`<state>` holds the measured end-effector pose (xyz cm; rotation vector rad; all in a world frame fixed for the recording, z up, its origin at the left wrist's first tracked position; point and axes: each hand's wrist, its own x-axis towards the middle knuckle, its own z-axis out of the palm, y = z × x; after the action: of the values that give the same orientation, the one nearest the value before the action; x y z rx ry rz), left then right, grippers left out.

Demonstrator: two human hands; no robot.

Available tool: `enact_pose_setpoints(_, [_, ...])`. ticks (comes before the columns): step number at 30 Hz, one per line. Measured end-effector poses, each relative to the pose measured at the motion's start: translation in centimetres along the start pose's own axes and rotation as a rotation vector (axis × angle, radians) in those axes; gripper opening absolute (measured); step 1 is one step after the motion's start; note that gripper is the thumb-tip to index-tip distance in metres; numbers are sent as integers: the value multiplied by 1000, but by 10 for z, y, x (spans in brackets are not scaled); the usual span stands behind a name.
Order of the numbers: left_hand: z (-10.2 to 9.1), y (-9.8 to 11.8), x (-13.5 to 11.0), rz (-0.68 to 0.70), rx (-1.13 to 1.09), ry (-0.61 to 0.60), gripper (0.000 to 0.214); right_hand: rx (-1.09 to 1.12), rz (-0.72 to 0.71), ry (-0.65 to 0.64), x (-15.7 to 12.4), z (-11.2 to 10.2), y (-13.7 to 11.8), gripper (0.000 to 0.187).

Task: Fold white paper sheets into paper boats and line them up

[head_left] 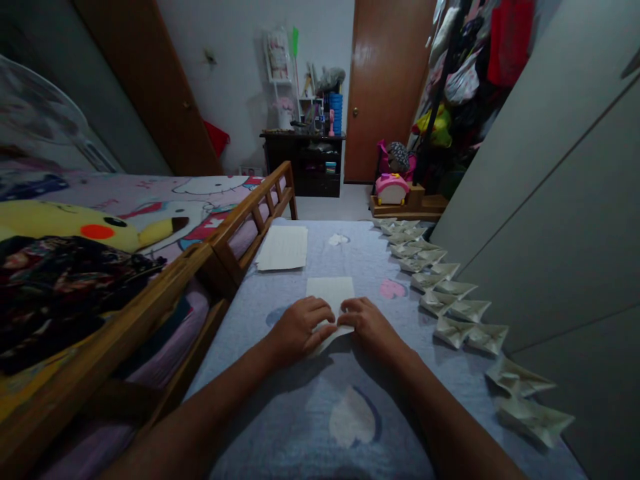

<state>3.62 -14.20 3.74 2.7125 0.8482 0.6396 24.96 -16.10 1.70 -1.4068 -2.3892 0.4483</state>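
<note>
White rectangular paper sheet [330, 288] lies nearer and right of the white rectangular paper stack [283, 248], on pale-blue heart-patterned cloth [300, 420], near edge pinched in the fingers of left hand [303, 327] and right hand [369, 325]; unequal pull could skew its fold.

A long flat surface [280, 413] is covered by a pale blue cloth [360, 257], on which white and pink heart shapes [393, 289] are printed. An uneven stack of pale paper [283, 248] is set at the far left, and a single sheet [330, 288] is laid near the middle, its near part bent up. Along the right edge, folded paper pieces [439, 302] are lined up, mostly in pairs.
</note>
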Motion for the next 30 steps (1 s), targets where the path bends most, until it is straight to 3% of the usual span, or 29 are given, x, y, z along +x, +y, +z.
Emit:
enact_pose_setpoints(5, [-1,-50,16,-205,348,60,29,-10,-9,-97,-8,-16,-13,40])
enact_pose_setpoints(7, [3,-72,25,-165,423,17,39,4,-17,-107,-14,-20,-17,41])
enact_pose_setpoints(12, [9,-107,38,-112,475,-63,31,7,-7,-59,-32,-16,-16,46])
enact_pose_setpoints(25, [2,-124,30,-142,464,-20,27,5,-32,136,-63,-8,-14,58])
enact_pose_setpoints(30, [5,-130,36,-204,431,-22,22,37,-22,94,-72,-4,-9,61])
